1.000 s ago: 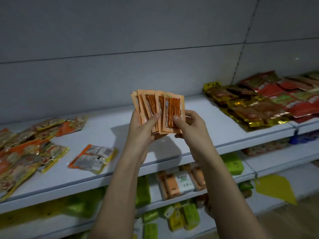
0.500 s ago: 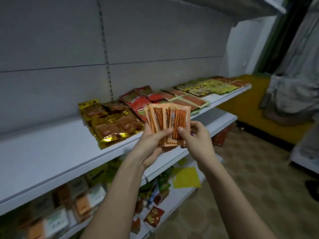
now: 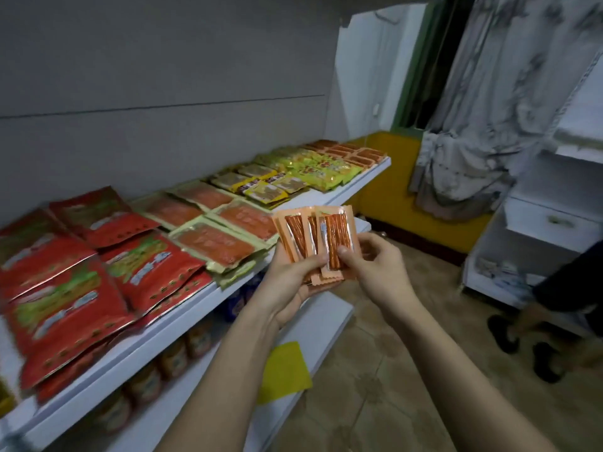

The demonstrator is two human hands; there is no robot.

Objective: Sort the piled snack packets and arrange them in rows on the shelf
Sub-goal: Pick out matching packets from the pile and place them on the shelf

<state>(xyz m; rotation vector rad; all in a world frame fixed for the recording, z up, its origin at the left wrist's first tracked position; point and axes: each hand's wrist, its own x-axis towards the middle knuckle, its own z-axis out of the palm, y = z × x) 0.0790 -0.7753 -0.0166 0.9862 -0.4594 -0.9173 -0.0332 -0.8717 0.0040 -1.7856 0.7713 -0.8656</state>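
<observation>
Head view: a person is standing at a white shop shelf (image 3: 182, 318), holding both hands out in front of it.
Left hand (image 3: 287, 282): it is gripping a fan of small orange snack packets (image 3: 313, 236) from below, thumb curled across their fronts, fingers hidden behind.
Right hand (image 3: 375, 269): it is pinching the rightmost packet of the fan, thumb pressing on its front near the lower edge, the other fingers curling behind.
Orange snack packets: they are standing upright and overlapping, each showing reddish sticks through a clear window; the fan is hovering in the air just off the shelf's front edge, right of centre.
Red packets (image 3: 81, 272): they are lying overlapped in rows at the near left of the shelf, some blurred.
Pale-edged orange packets (image 3: 215, 239): they are lying in two rows just right of the red ones, near the held fan.
Yellow and green packets (image 3: 306, 171): they are lying further along the shelf, toward the far right.
Flat orange-brown packets (image 3: 352, 151): they are sitting in rows at the shelf's far end.
Lower shelves (image 3: 319, 318): they are carrying dim, blurred goods, and a yellow card (image 3: 284, 370) is sticking out.
Right side: a white cabinet (image 3: 548, 223) is standing beneath a grey patterned curtain (image 3: 489, 109), with another person's dark shoes (image 3: 522, 347) showing on the tiled floor (image 3: 408, 370).
</observation>
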